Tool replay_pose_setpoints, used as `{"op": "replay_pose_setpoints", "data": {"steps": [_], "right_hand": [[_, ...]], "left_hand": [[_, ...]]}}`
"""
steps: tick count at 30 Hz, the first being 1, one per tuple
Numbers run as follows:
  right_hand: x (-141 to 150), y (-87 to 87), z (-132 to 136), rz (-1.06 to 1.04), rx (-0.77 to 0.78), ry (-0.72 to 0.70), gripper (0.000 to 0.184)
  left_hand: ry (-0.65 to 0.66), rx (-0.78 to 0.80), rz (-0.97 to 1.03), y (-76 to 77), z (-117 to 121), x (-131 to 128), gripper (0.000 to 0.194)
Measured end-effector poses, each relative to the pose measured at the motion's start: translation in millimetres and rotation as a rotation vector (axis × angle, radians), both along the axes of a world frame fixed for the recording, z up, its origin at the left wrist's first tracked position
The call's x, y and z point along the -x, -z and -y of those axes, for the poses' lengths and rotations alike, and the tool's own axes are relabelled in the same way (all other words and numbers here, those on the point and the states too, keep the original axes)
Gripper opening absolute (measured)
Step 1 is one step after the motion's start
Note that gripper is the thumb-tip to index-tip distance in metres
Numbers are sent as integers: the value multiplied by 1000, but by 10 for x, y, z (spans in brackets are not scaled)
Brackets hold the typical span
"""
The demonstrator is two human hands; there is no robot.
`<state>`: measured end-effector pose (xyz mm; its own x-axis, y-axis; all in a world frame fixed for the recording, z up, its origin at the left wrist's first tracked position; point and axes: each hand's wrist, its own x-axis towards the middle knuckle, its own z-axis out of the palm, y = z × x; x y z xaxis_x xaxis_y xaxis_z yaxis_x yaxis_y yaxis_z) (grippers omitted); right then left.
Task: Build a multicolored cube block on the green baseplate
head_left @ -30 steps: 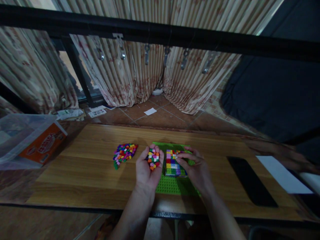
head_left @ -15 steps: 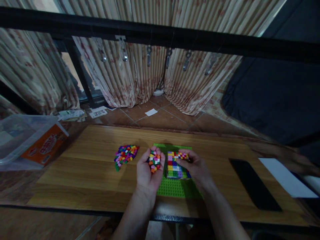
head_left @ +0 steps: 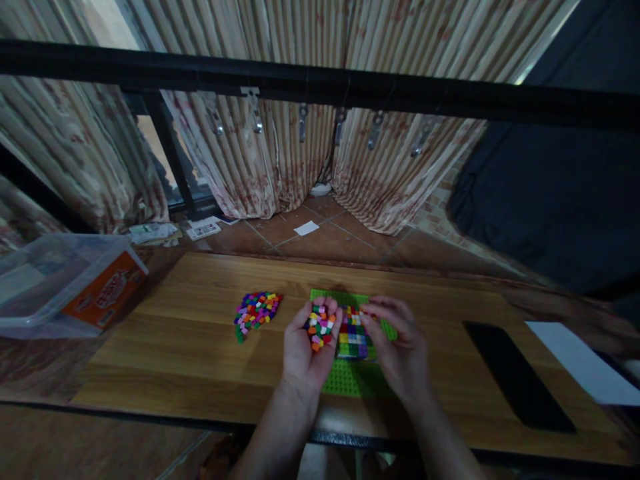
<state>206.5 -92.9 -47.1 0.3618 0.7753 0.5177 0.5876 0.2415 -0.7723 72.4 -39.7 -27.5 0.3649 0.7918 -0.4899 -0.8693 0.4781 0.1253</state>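
Observation:
My left hand [head_left: 306,350] is palm up and cupped around a handful of small coloured bricks [head_left: 320,325], just left of the green baseplate [head_left: 350,379]. On that baseplate stands a block of stacked coloured bricks [head_left: 354,335]. My right hand [head_left: 400,347] rests over the block's right side, its fingertips pinched at the block's top edge; what they pinch is too small to see. A loose heap of coloured bricks [head_left: 256,309] lies on the wooden table [head_left: 175,347] to the left.
A clear plastic box with an orange label [head_left: 65,280] stands at the table's left end. A black phone [head_left: 515,373] lies on the right, with a white sheet [head_left: 580,360] beyond it. A black rail [head_left: 320,83] crosses overhead; curtains hang behind.
My right hand has shifted from the block's near side to its top right edge. My left hand has drifted slightly right with its bricks. The view moved a little.

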Motion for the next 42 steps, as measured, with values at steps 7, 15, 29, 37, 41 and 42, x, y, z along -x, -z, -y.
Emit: {"op": "replay_pose_setpoints", "data": {"steps": [7, 15, 29, 37, 41, 42], "right_hand": [[157, -69, -33, 374, 64, -179, 28], [145, -87, -40, 378, 123, -203, 16], [133, -187, 1, 303, 157, -205, 8], [197, -179, -26, 60, 70, -160, 13], [244, -166, -62, 52, 69, -159, 18], [251, -165, -66, 43, 73, -160, 19]], "left_hand": [[103, -46, -22, 20, 2, 3, 21], [131, -36, -47, 35, -9, 13, 22], [144, -13, -25, 16, -11, 16, 21], [208, -27, -168, 7, 6, 73, 20], [300, -159, -255, 22, 53, 88, 15], [309, -191, -290, 24, 64, 96, 14]]}}
